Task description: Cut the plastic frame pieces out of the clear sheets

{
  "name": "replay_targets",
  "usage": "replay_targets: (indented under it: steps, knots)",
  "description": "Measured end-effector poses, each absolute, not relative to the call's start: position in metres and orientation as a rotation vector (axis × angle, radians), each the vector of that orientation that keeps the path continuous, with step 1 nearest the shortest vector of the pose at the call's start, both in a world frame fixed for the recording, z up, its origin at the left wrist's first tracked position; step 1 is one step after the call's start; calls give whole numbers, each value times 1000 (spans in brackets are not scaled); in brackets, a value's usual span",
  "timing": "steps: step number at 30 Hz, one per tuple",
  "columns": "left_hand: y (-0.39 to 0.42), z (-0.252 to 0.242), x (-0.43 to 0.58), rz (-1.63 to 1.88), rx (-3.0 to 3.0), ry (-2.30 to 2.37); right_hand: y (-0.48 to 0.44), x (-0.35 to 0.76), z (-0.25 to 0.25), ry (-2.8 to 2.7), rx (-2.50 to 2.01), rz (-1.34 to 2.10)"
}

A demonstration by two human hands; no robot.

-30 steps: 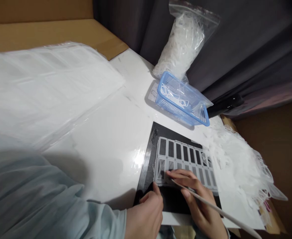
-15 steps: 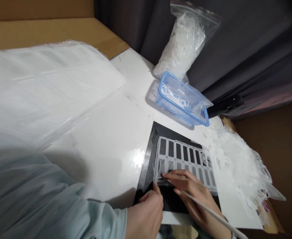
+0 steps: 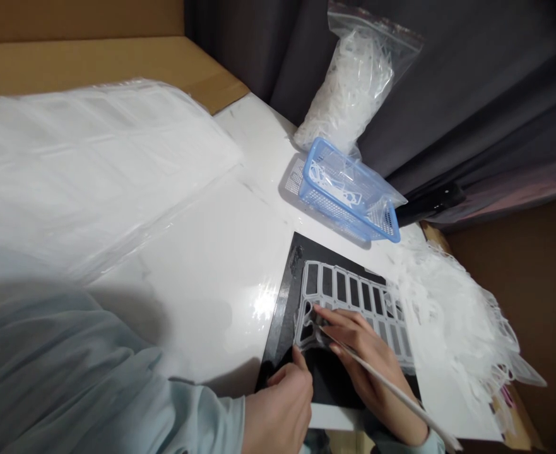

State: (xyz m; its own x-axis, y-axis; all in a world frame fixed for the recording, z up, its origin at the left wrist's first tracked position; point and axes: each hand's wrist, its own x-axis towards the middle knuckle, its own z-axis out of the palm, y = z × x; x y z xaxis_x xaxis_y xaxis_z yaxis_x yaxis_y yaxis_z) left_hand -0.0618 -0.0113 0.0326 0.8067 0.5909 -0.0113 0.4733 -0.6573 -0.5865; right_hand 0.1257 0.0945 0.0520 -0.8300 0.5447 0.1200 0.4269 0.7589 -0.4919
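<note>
A translucent plastic sheet of rectangular frames (image 3: 341,287) lies in two rows on a black mat (image 3: 282,302). My left hand (image 3: 282,400) is at its near left corner, index fingertip against the edge and the other fingers curled; whatever they may enclose is hidden. Over the nearer row, my right hand (image 3: 372,359) is closed around a thin white stick-like tool (image 3: 391,388), which slants down to the right past the wrist. Beneath its fingertips, clear material in the leftmost frames looks bent and lifted, with black mat showing through. The tool's tip is too small to make out.
Beyond the mat stands a blue basket (image 3: 348,202) holding white pieces, with a full zip bag (image 3: 348,88) behind it. Loose white plastic strips (image 3: 467,315) heap up on the right. A large wrapped stack of white sheets (image 3: 93,170) covers the left, beside cardboard (image 3: 117,63).
My right fingertips have shifted slightly up and away from the sheet's near edge. Material in the leftmost near frames, flat before, is now bent and raised. The left hand has stayed almost still.
</note>
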Motion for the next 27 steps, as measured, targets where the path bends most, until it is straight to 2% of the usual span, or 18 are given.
replay_targets:
  steps: [14,19,27]
  knots:
    - [-7,40,-69,284,-2463,-775,96,133,45,-2568,-898,481]
    - [-10,32,-71,51,-2425,-970,93,137,41,-2482,-968,470]
    - [8,17,-69,-391,-2478,-1264,92,134,44,-2506,-890,844]
